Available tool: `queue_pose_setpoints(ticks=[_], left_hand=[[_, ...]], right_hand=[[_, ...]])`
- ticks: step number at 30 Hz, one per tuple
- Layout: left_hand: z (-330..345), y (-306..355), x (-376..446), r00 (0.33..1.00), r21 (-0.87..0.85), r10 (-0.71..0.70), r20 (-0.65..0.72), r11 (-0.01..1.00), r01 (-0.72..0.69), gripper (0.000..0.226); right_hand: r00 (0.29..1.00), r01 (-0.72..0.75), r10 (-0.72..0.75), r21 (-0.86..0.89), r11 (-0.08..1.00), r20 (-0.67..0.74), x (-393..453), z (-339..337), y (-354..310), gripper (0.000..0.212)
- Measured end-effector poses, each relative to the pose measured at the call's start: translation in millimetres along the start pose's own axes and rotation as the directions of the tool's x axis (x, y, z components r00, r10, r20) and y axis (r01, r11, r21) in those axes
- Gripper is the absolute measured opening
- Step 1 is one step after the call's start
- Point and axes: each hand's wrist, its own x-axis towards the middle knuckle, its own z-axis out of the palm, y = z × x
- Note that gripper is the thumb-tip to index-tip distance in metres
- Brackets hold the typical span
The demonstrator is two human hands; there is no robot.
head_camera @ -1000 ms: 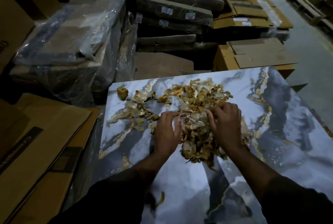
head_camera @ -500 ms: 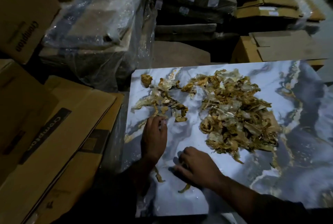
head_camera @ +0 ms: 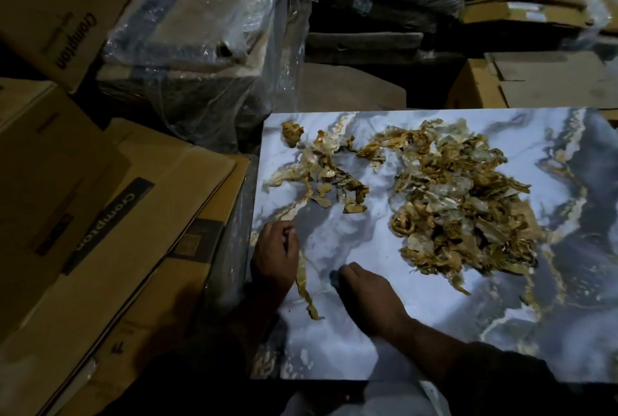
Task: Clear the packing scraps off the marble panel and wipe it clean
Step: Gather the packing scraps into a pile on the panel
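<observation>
Nearest the viewer, the right hand [head_camera: 369, 298] rests fingers-down on the marble panel [head_camera: 334, 342], seemingly empty, though dim light hides the fingertips. Beside it the left hand [head_camera: 276, 257], loosely curled at the panel's left edge, touches a limp strip [head_camera: 306, 285]. Farther off lie a thin scatter [head_camera: 326, 175] and a big heap [head_camera: 465, 205] of scraps: light, crumpled, probably best scooped from underneath in handfuls.

A glossy grey-white marble panel [head_camera: 351, 241] lies flat under both hands; brown-gold packing scraps [head_camera: 465, 201] lie heaped beyond the right hand [head_camera: 371, 298].
</observation>
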Motion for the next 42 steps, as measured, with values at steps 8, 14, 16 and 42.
queue_pose_setpoints(ticks=[8, 14, 16, 42], left_hand=[[-6.8, 6.4, 6.9, 0.998, -0.062, -0.020, -0.054, 0.998, 0.017, 0.030], [-4.1, 4.2, 3.2, 0.992, -0.046, 0.085, -0.096, 0.995, -0.090, 0.030], [0.4, 7.6, 2.6, 0.991, -0.040, 0.093, -0.095, 0.995, -0.097, 0.028], [50.9, 64.3, 134.5, 0.990, -0.098, -0.063, -0.127, 0.994, 0.050, 0.028]], right_hand=[[0.952, 0.296, -0.291, -0.041, 0.954, 0.091, 31.7, 12.1, -43.0, 0.032], [0.989, 0.150, -0.150, 0.019, 0.988, 0.003, 32.8, 7.7, -18.7, 0.011], [0.999, 0.009, -0.006, 0.089, 0.996, -0.036, 34.6, -11.4, -8.7, 0.011], [0.929, -0.212, 0.199, -0.007, 0.977, -0.311, 162.0, -59.4, 54.8, 0.033]])
